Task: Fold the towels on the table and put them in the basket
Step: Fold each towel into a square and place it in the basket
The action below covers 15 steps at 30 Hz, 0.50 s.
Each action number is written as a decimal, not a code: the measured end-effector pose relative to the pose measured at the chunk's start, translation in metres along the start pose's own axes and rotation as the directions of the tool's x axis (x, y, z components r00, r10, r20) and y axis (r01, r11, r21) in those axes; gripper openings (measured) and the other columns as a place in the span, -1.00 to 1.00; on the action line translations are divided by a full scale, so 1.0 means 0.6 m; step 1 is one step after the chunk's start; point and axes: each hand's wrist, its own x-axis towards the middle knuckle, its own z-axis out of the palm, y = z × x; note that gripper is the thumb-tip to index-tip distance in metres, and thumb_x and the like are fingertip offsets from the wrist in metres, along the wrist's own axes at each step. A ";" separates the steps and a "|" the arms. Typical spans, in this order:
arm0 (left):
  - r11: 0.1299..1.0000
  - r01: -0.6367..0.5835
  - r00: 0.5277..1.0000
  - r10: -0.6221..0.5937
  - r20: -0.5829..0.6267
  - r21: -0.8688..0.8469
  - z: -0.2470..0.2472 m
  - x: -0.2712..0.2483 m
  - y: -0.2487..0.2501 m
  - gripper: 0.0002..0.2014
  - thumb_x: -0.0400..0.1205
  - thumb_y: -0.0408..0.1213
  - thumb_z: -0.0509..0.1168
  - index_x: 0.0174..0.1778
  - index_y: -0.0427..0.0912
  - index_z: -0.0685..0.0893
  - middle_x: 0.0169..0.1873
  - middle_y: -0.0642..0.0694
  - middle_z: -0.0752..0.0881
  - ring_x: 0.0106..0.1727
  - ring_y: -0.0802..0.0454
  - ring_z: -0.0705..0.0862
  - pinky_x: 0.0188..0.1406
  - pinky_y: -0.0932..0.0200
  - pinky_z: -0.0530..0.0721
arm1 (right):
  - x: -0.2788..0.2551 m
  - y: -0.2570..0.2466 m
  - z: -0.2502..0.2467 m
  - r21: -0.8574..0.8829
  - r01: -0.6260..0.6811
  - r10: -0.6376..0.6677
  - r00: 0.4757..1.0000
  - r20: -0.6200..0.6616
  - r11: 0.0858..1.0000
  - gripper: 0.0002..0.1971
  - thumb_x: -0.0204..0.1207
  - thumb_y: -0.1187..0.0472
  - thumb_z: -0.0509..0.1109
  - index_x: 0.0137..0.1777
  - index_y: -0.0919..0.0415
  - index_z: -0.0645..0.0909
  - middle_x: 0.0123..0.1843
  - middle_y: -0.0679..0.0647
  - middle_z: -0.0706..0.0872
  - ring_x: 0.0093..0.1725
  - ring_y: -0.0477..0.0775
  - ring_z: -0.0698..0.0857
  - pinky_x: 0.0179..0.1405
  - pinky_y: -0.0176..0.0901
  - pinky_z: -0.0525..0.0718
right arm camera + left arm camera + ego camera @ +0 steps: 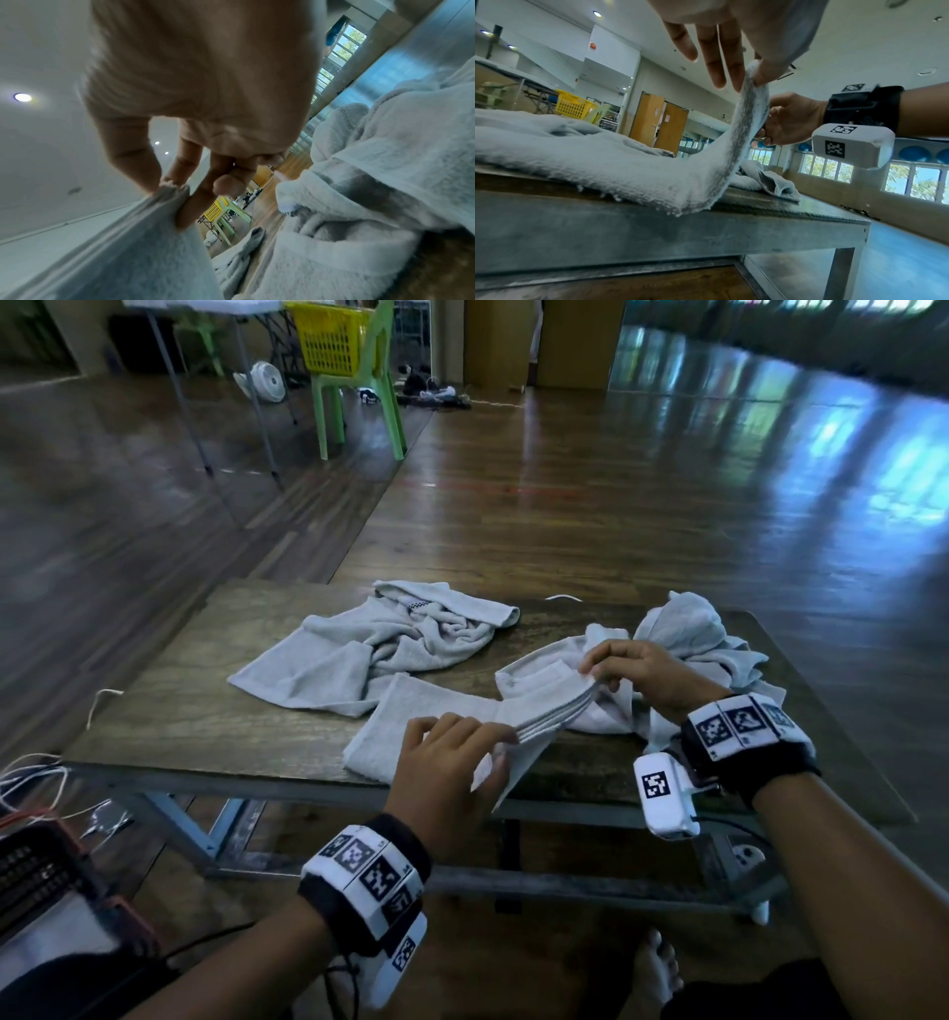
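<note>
A light grey towel (436, 711), folded into a strip, lies at the near edge of the wooden table (205, 711). Its right end is lifted off the wood. My left hand (452, 762) pinches the near corner of that end between thumb and fingertips, shown as left hand (746, 77) holding the towel (654, 172). My right hand (631, 670) pinches the far corner, shown as right hand (174, 186) on the towel (133, 253). A crumpled towel (385, 644) lies at the back left. Another crumpled towel (688, 639) sits under my right hand. A dark basket (46, 875) stands at the lower left.
A yellow basket (334, 341) rests on a green chair (359, 403) far across the wooden floor, beside a folding table and a small fan (267, 382). White cables (31, 778) trail off the table's left side. My bare foot (657, 968) is under the table.
</note>
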 end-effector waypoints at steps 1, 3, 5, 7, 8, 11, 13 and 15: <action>1.000 0.018 1.000 -0.018 -0.006 -0.017 -0.007 -0.002 -0.004 -0.91 0.55 -0.14 0.27 -0.05 0.07 0.60 -0.21 0.14 0.72 -0.15 0.13 0.63 -0.09 0.09 0.44 | 0.000 -0.003 0.000 0.010 -0.022 0.021 0.999 0.032 1.000 -0.88 0.38 0.39 0.32 -0.14 0.26 0.66 -0.19 0.20 0.62 -0.27 -0.04 0.54 -0.20 -0.24 0.51; 0.997 0.061 0.998 -0.061 -0.001 -0.043 -0.019 -0.005 -0.011 -0.93 0.55 -0.10 0.24 -0.13 0.04 0.59 -0.25 0.14 0.71 -0.19 0.12 0.63 -0.11 0.11 0.43 | 0.002 -0.008 0.001 -0.038 -0.021 0.024 0.995 0.097 0.999 -0.78 0.36 0.46 0.30 -0.06 0.22 0.66 -0.03 0.32 0.66 -0.15 0.02 0.58 -0.08 -0.12 0.54; 0.995 0.089 0.996 -0.089 0.020 -0.054 -0.031 -0.008 -0.020 -0.94 0.55 -0.09 0.23 -0.17 0.04 0.57 -0.30 0.16 0.69 -0.23 0.16 0.61 -0.13 0.19 0.39 | 0.004 -0.016 0.006 -0.121 0.020 -0.004 0.992 0.129 0.992 -0.65 0.42 0.63 0.28 0.00 0.21 0.67 0.03 0.34 0.69 -0.13 -0.07 0.65 -0.03 -0.03 0.55; 0.992 0.110 0.993 -0.107 0.041 -0.057 -0.041 -0.011 -0.031 -0.96 0.53 -0.08 0.25 -0.18 0.08 0.52 -0.32 0.18 0.67 -0.25 0.20 0.58 -0.15 0.24 0.39 | 0.009 -0.027 0.013 -0.179 0.034 -0.012 0.992 0.123 0.983 -0.69 0.42 0.62 0.33 0.06 0.28 0.67 -0.02 0.31 0.72 -0.10 -0.01 0.66 -0.03 0.07 0.53; 0.991 0.122 0.992 -0.118 0.053 -0.061 -0.047 -0.014 -0.037 -0.94 0.51 -0.07 0.25 -0.19 0.09 0.51 -0.32 0.18 0.66 -0.25 0.22 0.57 -0.17 0.28 0.39 | 0.014 -0.032 0.017 -0.196 0.038 -0.015 0.993 0.118 0.980 -0.72 0.42 0.57 0.38 0.07 0.31 0.67 -0.03 0.30 0.74 -0.08 0.05 0.66 -0.02 0.09 0.53; 0.979 0.177 0.982 -0.168 0.089 -0.101 -0.060 -0.022 -0.059 -0.89 0.48 -0.02 0.24 -0.21 0.05 0.53 -0.33 0.17 0.66 -0.28 0.22 0.59 -0.23 0.36 0.43 | 0.035 -0.046 0.035 -0.242 0.062 -0.029 0.990 0.137 0.968 -0.77 0.41 0.47 0.46 -0.01 0.18 0.70 -0.14 0.13 0.78 -0.13 -0.10 0.71 -0.03 -0.19 0.61; 0.964 0.219 0.973 -0.205 0.107 -0.148 -0.067 -0.027 -0.076 -0.86 0.48 -0.01 0.26 -0.20 0.01 0.55 -0.31 0.17 0.66 -0.29 0.24 0.60 -0.27 0.32 0.53 | 0.061 -0.054 0.053 -0.286 0.069 -0.020 0.985 0.171 0.956 -0.80 0.42 0.44 0.47 -0.04 0.16 0.69 -0.18 0.01 0.76 -0.21 -0.27 0.69 -0.12 -0.46 0.60; 0.931 0.295 0.954 -0.276 0.112 -0.214 -0.074 -0.032 -0.092 -0.85 0.49 -0.03 0.30 -0.15 0.01 0.56 -0.29 0.18 0.66 -0.26 0.25 0.63 -0.30 0.36 0.56 | 0.098 -0.058 0.074 -0.343 0.063 0.009 0.979 0.205 0.937 -0.84 0.44 0.37 0.47 -0.03 0.16 0.68 -0.13 0.00 0.74 -0.14 -0.21 0.67 -0.06 -0.45 0.59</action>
